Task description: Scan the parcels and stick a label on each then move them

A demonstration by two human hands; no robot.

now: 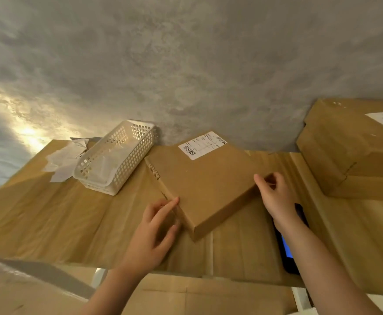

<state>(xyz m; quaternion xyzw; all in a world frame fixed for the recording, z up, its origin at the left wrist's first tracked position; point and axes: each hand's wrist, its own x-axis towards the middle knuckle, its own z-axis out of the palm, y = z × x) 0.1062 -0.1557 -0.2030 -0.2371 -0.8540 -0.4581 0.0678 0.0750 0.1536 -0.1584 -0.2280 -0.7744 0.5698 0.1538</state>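
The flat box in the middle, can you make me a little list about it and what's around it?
flat box: brown cardboard, lying on the paper-covered table
label: white, barcodes, on the box's far corner
left hand: fingers curled at the box's near-left edge
right hand: touching the box's right corner
basket: white, left of the box
big boxes: stacked at right
phone: dark device under the right forearm
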